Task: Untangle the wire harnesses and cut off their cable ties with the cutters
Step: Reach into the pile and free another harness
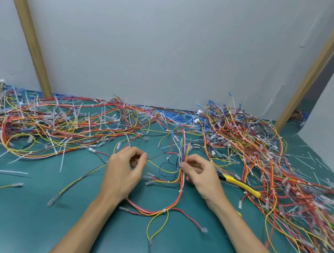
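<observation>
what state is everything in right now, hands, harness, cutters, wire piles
left hand, pinching a thin black wire
right hand, pinching the harness bundle
harness, spread on the mat, cable ties not yet cut off
cutters, lying on the mat, untouched
left pile, tangled
right pile, tangled

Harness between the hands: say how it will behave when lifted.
The harness probably droops limply; its thin wires lie in loose curves. Likely light, being few strands. Its branch ends may snag the pile close by on the right.
</observation>
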Motion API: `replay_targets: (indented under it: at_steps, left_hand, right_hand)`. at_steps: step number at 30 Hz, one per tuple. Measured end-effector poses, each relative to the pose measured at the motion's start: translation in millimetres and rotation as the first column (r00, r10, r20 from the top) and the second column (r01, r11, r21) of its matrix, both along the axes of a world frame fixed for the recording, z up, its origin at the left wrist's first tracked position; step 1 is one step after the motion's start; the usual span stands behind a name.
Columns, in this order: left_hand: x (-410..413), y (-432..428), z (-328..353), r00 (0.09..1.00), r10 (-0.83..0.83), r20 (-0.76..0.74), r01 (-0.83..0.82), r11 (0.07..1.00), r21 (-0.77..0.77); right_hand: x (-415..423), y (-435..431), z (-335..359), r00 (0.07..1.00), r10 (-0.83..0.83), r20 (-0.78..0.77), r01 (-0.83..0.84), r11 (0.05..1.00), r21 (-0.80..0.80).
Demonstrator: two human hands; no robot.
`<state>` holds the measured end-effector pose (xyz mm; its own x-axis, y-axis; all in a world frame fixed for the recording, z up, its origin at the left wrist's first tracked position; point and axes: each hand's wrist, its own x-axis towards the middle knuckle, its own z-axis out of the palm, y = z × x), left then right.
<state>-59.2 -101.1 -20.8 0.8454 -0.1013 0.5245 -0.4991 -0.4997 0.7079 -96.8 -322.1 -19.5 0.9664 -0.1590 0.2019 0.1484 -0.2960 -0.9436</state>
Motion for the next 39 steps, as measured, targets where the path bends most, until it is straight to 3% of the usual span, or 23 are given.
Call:
replay_targets:
  at_steps: [6, 16, 22, 25, 30, 39]
  left_hand:
    - [-2, 2, 2, 0.998, -0.005, 0.060, 0.005, 1.000, -0.009]
    - [-1, 2, 0, 0.994, -0.005, 0.108, 0.001, 0.999, 0.037]
    - [-1, 1, 7, 0.992, -0.017, 0.123, 0.022, 0.999, -0.044]
    - [3, -2, 19, 0.996, -0.069, 0.063, 0.077, 0.989, -0.126]
    - [28, -7, 70, 0.973, -0.230, -0.035, 0.225, 0.968, -0.108]
    - [72, -39, 134, 0.983, -0.184, 0.004, 0.174, 0.924, -0.339]
  right_hand:
    - [-2, 0, 0, 1.000, -0.025, 0.002, 0.025, 0.997, 0.075]
    - [-1, 5, -3, 0.983, -0.142, 0.119, 0.154, 0.983, -0.100]
    - [2, 6, 17, 0.977, -0.168, 0.132, 0.159, 0.984, 0.076]
    - [10, 4, 45, 0.983, -0.117, 0.143, 0.098, 0.987, 0.131]
    - [35, -7, 107, 0.988, 0.112, 0.106, -0.130, 0.975, 0.179]
    - [75, -26, 143, 0.927, 0.332, 0.175, -0.375, 0.826, 0.421]
